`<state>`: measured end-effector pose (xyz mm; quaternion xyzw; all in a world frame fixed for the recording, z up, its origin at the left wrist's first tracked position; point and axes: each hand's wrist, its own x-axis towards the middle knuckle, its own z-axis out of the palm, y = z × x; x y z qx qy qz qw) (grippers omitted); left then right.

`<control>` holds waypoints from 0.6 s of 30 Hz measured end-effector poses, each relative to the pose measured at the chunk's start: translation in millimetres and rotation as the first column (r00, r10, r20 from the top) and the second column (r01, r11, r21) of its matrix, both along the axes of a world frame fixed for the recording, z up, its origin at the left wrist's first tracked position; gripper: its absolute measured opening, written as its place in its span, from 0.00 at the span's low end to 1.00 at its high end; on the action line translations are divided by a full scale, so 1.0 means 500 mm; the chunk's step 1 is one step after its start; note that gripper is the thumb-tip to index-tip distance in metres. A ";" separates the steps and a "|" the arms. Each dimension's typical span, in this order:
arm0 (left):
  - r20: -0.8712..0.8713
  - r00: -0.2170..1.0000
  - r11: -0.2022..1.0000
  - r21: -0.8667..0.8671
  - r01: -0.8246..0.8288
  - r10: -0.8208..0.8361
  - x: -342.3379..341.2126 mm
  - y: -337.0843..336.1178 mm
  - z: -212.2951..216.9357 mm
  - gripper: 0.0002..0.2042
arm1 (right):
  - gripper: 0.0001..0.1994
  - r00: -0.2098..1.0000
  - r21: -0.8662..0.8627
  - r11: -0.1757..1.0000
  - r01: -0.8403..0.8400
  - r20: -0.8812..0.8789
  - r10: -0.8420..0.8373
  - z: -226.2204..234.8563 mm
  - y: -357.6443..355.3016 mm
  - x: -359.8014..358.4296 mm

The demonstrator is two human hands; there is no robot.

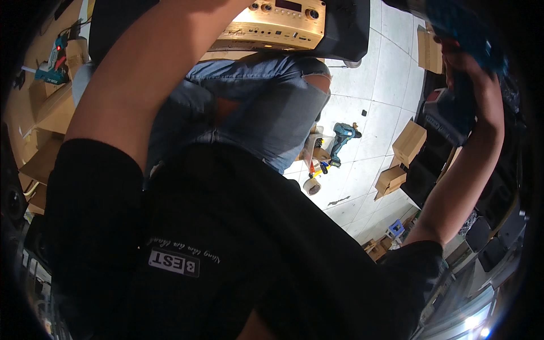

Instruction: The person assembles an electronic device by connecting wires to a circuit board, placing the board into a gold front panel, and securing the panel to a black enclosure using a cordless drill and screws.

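My right hand (473, 71) is raised at the upper right, its fingers wrapped round the grip of a dark teal cordless drill (463, 28). The drill's battery end hangs below the fist, and its front is lost in shadow near the rim. My left forearm (133, 73) reaches up across the picture, and its hand is beyond the top edge. Just past that forearm, above my knees, stands a black speaker cabinet (352, 31) with a gold control panel (277, 35) bearing knobs and sockets.
On the tiled floor lie a second teal drill (343, 141), a tape roll (311, 186) and a clear bin (313, 148) of small tools. Cardboard boxes (409, 143) stand to the right. Another green power tool (52, 75) rests on cardboard at the far left.
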<state>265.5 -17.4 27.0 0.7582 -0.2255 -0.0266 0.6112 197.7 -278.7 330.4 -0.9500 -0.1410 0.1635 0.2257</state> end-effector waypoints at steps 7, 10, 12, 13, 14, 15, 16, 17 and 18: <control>0.459 0.888 0.914 0.372 -0.163 -0.028 -0.053 -0.015 0.057 0.21 | 0.30 0.965 0.737 0.625 0.258 -0.234 -0.123 -0.183 -0.144 -0.252; 0.475 0.880 0.868 0.449 -0.211 -0.032 -0.049 0.003 0.050 0.22 | 0.27 0.743 0.738 -0.091 0.669 -0.668 0.041 -0.403 -0.153 -0.400; 0.435 0.900 0.903 0.392 -0.177 -0.013 -0.049 -0.022 0.047 0.22 | 0.27 0.646 0.600 -0.287 0.747 -0.756 0.102 -0.489 -0.138 -0.499; 0.362 0.932 0.900 0.414 -0.137 -0.025 -0.054 -0.022 0.060 0.22 | 0.27 0.606 0.547 -0.334 0.768 -0.789 0.101 -0.530 -0.128 -0.534; 0.457 0.889 0.888 0.416 -0.196 -0.018 -0.052 -0.018 0.049 0.19 | 0.26 0.578 0.506 -0.348 0.789 -0.805 0.138 -0.562 -0.114 -0.562; 0.546 0.838 0.875 0.413 -0.254 -0.015 -0.046 -0.015 0.040 0.16 | 0.25 0.547 0.463 -0.359 0.811 -0.818 0.181 -0.593 -0.103 -0.584; 0.495 0.868 0.863 0.456 -0.218 -0.042 -0.060 -0.038 0.059 0.17 | 0.25 0.519 0.419 -0.379 0.825 -0.827 0.216 -0.623 -0.105 -0.614; 0.440 0.896 0.846 0.499 -0.189 -0.059 -0.080 -0.050 0.077 0.19 | 0.25 0.489 0.373 -0.389 0.842 -0.834 0.257 -0.636 -0.098 -0.630; 0.444 0.886 0.812 0.561 -0.160 -0.133 -0.076 -0.060 0.081 0.19 | 0.25 0.493 0.367 -0.392 0.843 -0.819 0.293 -0.650 -0.097 -0.635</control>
